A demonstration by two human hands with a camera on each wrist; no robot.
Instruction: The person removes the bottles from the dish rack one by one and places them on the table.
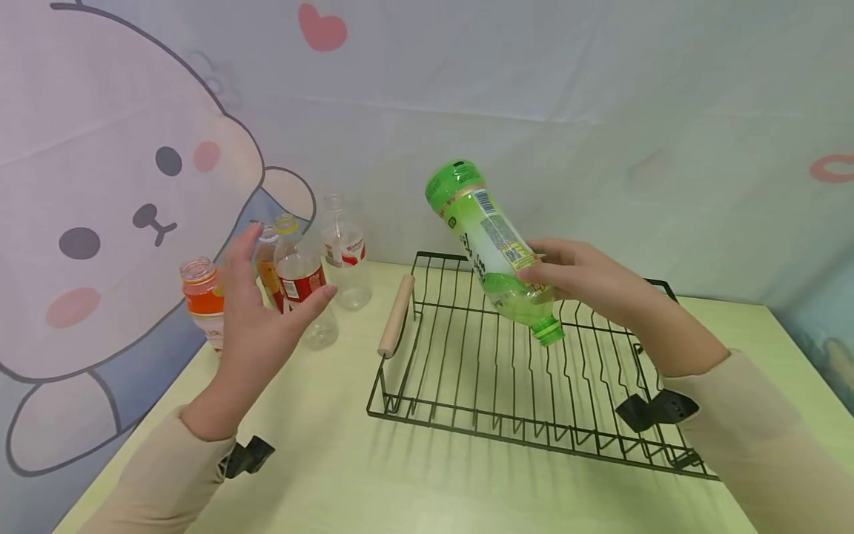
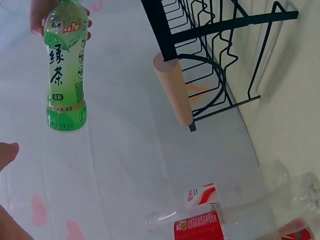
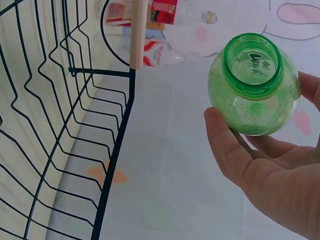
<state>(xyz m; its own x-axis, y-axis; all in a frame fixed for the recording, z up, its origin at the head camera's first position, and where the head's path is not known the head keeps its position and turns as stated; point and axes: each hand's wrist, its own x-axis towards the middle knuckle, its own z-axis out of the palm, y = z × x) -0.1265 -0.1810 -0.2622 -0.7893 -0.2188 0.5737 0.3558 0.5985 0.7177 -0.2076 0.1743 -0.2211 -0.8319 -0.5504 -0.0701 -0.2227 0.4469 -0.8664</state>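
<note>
My right hand [image 1: 567, 271] holds a green plastic tea bottle [image 1: 490, 237] around its neck end, above the wire rack. The bottle is tilted with its capless mouth [image 3: 253, 65] pointing down and its green base up. To the left, my left hand [image 1: 260, 326] is raised with thumb and fingers spread apart, holding nothing. Just behind it stand a red-labelled clear bottle [image 1: 303, 285] with a yellow neck ring and an orange-labelled bottle [image 1: 202, 300], partly hidden by the hand.
The black wire rack [image 1: 467, 428] rests on the pale table [image 1: 313, 460], its wooden handle [image 1: 397, 315] facing left. A clear bottle [image 1: 347, 256] with a white and red label and another bottle [image 1: 267, 271] stand at the back left. A printed cloth [image 1: 520, 89] hangs behind the table.
</note>
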